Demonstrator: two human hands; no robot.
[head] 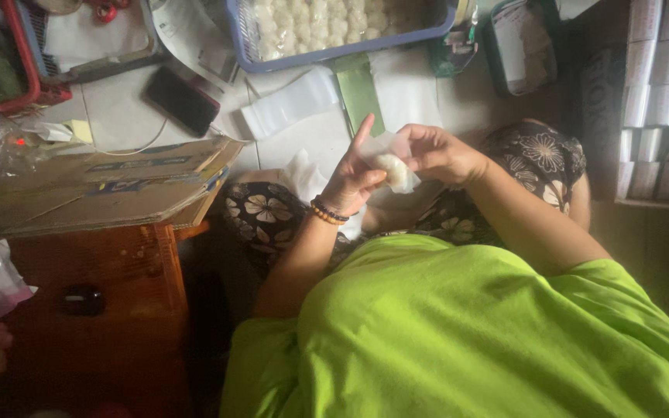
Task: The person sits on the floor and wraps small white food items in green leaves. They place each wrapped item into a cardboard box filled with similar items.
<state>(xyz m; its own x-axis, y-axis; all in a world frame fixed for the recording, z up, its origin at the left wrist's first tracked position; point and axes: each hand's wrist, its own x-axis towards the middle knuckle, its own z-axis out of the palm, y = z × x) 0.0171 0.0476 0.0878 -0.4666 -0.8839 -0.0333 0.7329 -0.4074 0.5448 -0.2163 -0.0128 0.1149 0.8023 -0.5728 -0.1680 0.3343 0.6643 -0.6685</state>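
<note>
My left hand (352, 179) and my right hand (440, 152) meet above my lap. Both grip a small clear plastic bag (387, 147) with a pale round food piece (393, 169) inside it. The left index finger points up along the bag's edge, and a beaded bracelet (327, 212) circles that wrist. The right fingers pinch the bag's upper right side. I wear a bright green shirt (458, 333) and flowered trousers (265, 213).
A blue basket (334, 51) of several pale round pieces stands at the top. A stack of clear bags (292, 102), a green strip (359, 91) and a black phone (183, 99) lie on the floor. Flattened cardboard (94, 186) rests on a wooden stool (94, 302) at left. White boxes (660, 93) fill the right.
</note>
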